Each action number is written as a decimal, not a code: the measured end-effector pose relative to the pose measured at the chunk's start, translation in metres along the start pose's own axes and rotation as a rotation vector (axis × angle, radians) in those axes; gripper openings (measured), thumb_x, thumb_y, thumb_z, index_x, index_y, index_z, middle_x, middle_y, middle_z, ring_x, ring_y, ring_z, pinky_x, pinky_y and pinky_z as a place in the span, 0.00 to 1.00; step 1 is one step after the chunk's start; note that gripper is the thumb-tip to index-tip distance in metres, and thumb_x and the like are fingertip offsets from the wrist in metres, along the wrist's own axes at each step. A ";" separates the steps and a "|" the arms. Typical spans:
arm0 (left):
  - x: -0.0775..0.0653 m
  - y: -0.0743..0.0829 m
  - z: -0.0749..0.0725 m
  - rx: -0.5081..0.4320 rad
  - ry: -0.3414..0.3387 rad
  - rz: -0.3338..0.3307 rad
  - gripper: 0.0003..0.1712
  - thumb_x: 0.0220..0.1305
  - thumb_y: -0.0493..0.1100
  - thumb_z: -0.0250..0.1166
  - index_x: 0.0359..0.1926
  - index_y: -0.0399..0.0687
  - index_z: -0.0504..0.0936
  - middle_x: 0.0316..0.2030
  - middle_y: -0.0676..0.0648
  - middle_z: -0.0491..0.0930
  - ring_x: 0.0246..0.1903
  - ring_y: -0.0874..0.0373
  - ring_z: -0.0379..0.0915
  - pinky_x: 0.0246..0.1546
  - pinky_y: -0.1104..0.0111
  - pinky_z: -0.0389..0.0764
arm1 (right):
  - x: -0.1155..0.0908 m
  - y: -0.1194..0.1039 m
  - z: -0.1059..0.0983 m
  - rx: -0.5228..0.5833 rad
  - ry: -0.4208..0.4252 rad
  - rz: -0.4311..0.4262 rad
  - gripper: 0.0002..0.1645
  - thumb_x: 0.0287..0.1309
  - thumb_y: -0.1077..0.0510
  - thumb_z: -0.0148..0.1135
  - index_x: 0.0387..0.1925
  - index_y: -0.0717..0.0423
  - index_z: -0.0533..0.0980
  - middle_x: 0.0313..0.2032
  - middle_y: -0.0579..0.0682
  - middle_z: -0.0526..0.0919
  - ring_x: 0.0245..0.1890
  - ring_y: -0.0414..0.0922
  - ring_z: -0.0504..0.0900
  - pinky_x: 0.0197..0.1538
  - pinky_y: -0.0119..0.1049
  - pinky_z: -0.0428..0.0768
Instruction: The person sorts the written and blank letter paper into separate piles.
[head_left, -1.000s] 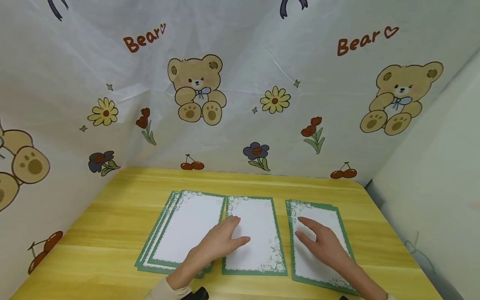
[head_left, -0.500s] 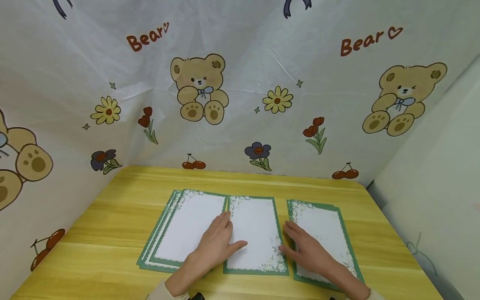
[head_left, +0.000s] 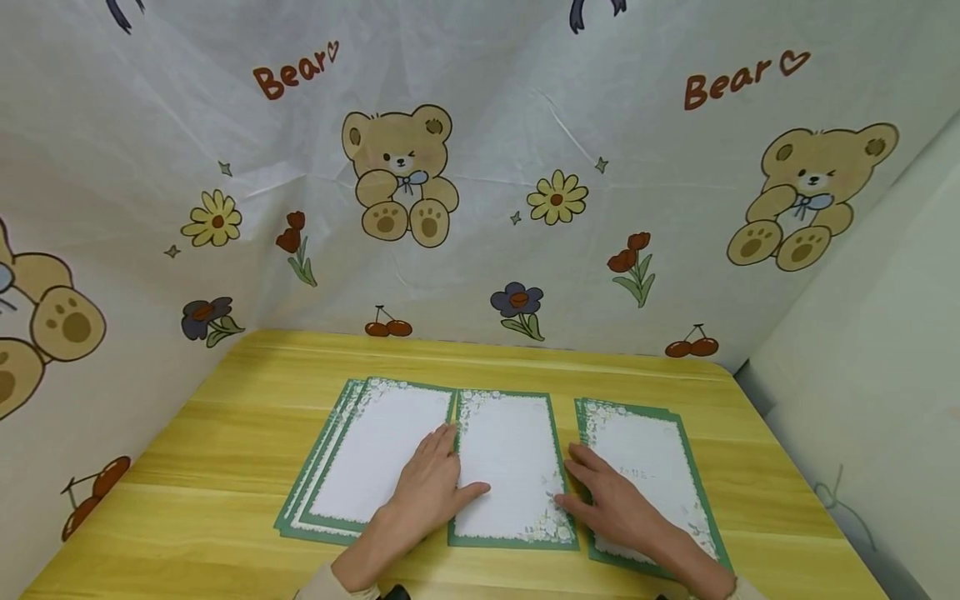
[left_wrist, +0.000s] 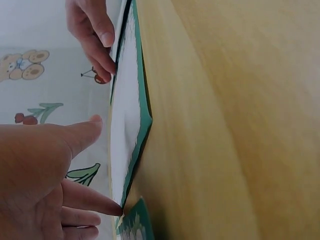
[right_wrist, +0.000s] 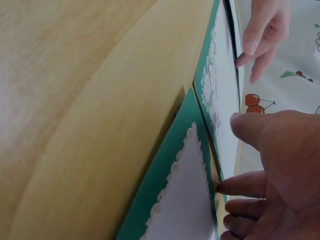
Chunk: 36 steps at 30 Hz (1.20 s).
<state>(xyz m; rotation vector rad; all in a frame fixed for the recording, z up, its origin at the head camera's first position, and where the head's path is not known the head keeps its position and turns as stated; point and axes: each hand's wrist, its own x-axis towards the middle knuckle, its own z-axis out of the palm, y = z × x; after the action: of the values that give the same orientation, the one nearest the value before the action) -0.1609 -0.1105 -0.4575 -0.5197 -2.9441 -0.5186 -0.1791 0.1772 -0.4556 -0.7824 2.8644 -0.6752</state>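
A single sheet of white paper [head_left: 510, 467] with a green, flower-printed border lies in the middle of the table. At its left edge my left hand [head_left: 431, 483] is down with fingers extended and thumb spread over the paper. My right hand [head_left: 615, 504] has its fingertips right at the sheet's right edge, the palm above the right-hand papers. In the left wrist view, the left index fingertip [left_wrist: 119, 210] meets the edge of the sheet. The right wrist view shows the right index fingertip [right_wrist: 221, 188] beside the same sheet's border. Neither hand grips anything.
Several overlapping sheets [head_left: 390, 450] of the same design lie on the left, close to the middle one. Another overlapping pile [head_left: 660, 442] lies to the right, across a gap. The yellow wood-grain table [head_left: 225, 467] meets a bear-print cloth [head_left: 480, 275] behind.
Both hands have come down to the sides of the middle sheet. The right hand moved left from over the right pile, the left hand slightly left. The papers lie about as before.
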 end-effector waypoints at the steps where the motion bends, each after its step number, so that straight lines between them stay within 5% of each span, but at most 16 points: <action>1: 0.000 0.000 0.000 0.001 0.001 0.000 0.35 0.61 0.61 0.69 0.08 0.43 0.72 0.67 0.27 0.63 0.69 0.36 0.57 0.68 0.50 0.61 | 0.000 0.000 0.000 -0.003 0.001 -0.003 0.40 0.65 0.43 0.63 0.64 0.70 0.70 0.71 0.64 0.61 0.69 0.61 0.62 0.62 0.57 0.71; 25: 0.001 -0.003 0.005 -0.196 0.013 -0.050 0.30 0.62 0.53 0.70 0.11 0.46 0.68 0.64 0.26 0.66 0.68 0.34 0.58 0.68 0.47 0.58 | -0.003 0.000 0.001 0.031 -0.013 -0.004 0.41 0.66 0.41 0.61 0.65 0.70 0.69 0.71 0.63 0.61 0.69 0.62 0.62 0.62 0.58 0.70; 28: 0.001 -0.003 0.005 -0.234 0.013 -0.057 0.25 0.63 0.53 0.70 0.19 0.38 0.77 0.64 0.27 0.67 0.68 0.35 0.58 0.68 0.47 0.58 | -0.003 0.001 0.001 0.050 -0.016 0.000 0.41 0.66 0.42 0.61 0.65 0.71 0.69 0.71 0.63 0.61 0.69 0.62 0.62 0.62 0.58 0.70; 30: 0.001 -0.003 0.003 -0.266 0.015 -0.069 0.26 0.64 0.52 0.69 0.33 0.27 0.82 0.65 0.27 0.66 0.68 0.34 0.58 0.68 0.46 0.59 | -0.003 0.000 0.001 0.077 -0.017 0.005 0.41 0.67 0.43 0.61 0.66 0.71 0.68 0.71 0.64 0.61 0.69 0.62 0.62 0.62 0.58 0.70; 33: 0.001 -0.002 0.001 -0.338 0.007 -0.103 0.36 0.67 0.53 0.66 0.55 0.19 0.76 0.66 0.28 0.64 0.68 0.33 0.57 0.66 0.45 0.61 | -0.004 0.000 0.000 0.130 -0.007 0.013 0.40 0.67 0.45 0.61 0.66 0.71 0.67 0.70 0.64 0.62 0.69 0.63 0.62 0.61 0.59 0.70; 36: 0.001 -0.003 -0.002 -0.419 0.003 -0.137 0.39 0.69 0.54 0.64 0.62 0.21 0.70 0.66 0.28 0.65 0.66 0.32 0.59 0.62 0.42 0.65 | -0.003 0.000 0.001 0.211 0.029 0.032 0.38 0.66 0.47 0.63 0.66 0.70 0.69 0.69 0.64 0.65 0.68 0.64 0.63 0.62 0.60 0.69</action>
<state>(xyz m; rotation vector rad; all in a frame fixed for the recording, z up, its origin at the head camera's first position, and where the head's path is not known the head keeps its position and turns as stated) -0.1632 -0.1138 -0.4563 -0.3508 -2.8822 -1.1637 -0.1760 0.1784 -0.4561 -0.6997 2.7634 -0.9711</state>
